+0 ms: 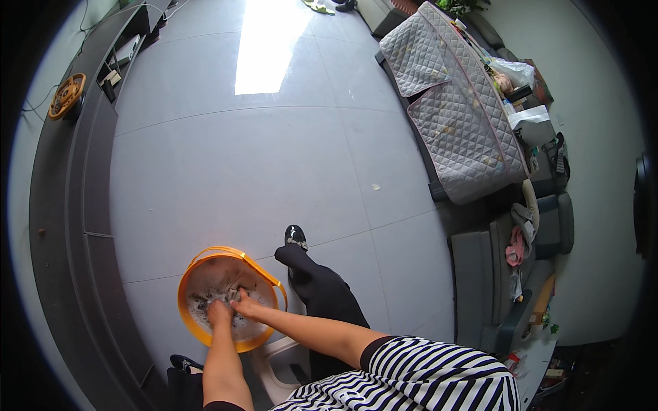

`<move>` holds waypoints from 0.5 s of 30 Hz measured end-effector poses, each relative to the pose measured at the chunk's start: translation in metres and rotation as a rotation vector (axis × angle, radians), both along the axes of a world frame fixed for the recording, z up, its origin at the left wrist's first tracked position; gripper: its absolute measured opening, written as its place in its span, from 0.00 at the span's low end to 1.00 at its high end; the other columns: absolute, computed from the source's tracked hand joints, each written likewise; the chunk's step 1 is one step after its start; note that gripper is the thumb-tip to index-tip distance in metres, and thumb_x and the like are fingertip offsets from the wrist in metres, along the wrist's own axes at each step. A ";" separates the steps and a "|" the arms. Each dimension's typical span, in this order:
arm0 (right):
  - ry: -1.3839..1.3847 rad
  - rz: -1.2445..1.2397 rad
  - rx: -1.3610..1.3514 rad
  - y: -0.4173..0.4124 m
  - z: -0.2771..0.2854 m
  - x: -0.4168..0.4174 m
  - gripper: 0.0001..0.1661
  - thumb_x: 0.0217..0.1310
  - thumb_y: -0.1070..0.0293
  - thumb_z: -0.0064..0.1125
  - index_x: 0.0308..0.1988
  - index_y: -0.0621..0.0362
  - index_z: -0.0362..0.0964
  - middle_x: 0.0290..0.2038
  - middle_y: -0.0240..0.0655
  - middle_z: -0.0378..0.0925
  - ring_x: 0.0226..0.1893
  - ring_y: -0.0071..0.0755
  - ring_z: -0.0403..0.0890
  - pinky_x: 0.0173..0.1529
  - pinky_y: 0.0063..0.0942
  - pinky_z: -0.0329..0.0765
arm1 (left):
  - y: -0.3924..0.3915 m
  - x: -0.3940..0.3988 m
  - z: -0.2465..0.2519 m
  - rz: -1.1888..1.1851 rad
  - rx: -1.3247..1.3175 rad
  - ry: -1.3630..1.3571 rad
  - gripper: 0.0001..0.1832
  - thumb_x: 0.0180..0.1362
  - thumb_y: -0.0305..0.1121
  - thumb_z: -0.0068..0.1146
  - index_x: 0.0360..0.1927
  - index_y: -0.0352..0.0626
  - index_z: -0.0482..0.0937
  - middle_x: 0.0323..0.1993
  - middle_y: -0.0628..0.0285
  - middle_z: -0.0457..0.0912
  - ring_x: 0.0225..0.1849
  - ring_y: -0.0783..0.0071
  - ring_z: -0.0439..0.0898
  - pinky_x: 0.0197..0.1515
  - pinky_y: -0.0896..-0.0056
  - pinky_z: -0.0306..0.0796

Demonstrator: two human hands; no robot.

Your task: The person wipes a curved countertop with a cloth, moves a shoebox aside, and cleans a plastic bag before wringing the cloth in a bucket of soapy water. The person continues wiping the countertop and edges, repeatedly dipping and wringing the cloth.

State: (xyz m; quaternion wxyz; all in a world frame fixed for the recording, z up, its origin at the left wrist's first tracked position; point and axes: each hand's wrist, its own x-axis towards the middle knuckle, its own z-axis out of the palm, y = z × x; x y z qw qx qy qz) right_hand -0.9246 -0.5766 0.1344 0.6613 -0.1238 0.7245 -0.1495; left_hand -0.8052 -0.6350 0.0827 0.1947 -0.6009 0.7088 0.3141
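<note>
An orange plastic bucket [183,308] stands on the floor in front of me, with its handle resting around the rim. It holds cloudy, sudsy water [213,272]. A bunched wet cloth [235,294], greyish with dark patches, lies partly under the suds. My left hand [220,312] is curled into a fist around part of it, its fingertips hidden. My right hand [248,306] grips the cloth just to the right, thumb uppermost. Both hands are low inside the bucket and nearly touch each other.
A pale plastic stool [275,357] stands close to the bucket. Along the left runs a long dark cabinet [97,180] bearing a toy steering wheel [68,96]. At right are a table with a quilted cover [457,123] and a grey sofa [473,282]. A white scrap [375,187] lies on the tiles.
</note>
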 end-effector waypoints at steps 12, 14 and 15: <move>-0.447 -0.649 -0.151 0.006 -0.036 0.000 0.36 0.62 0.35 0.45 0.55 0.53 0.64 0.49 0.36 0.71 0.48 0.40 0.73 0.46 0.46 0.74 | -0.004 0.005 0.172 0.621 0.675 1.023 0.10 0.38 0.23 0.59 0.28 0.42 0.76 0.26 0.69 0.76 0.30 0.78 0.74 0.34 0.76 0.68; -0.576 -0.731 -0.308 0.000 -0.046 0.010 0.25 0.66 0.44 0.47 0.41 0.55 0.74 0.32 0.28 0.76 0.31 0.24 0.75 0.38 0.29 0.74 | 0.005 0.003 0.186 0.488 0.578 1.048 0.10 0.39 0.25 0.60 0.30 0.41 0.76 0.26 0.70 0.76 0.30 0.79 0.74 0.34 0.75 0.69; -0.686 -0.759 -0.358 -0.001 -0.051 0.012 0.24 0.66 0.45 0.47 0.38 0.55 0.74 0.32 0.31 0.76 0.31 0.26 0.76 0.38 0.32 0.74 | 0.010 0.001 0.179 0.448 0.523 1.040 0.11 0.40 0.25 0.61 0.31 0.40 0.76 0.26 0.70 0.76 0.30 0.80 0.74 0.34 0.75 0.69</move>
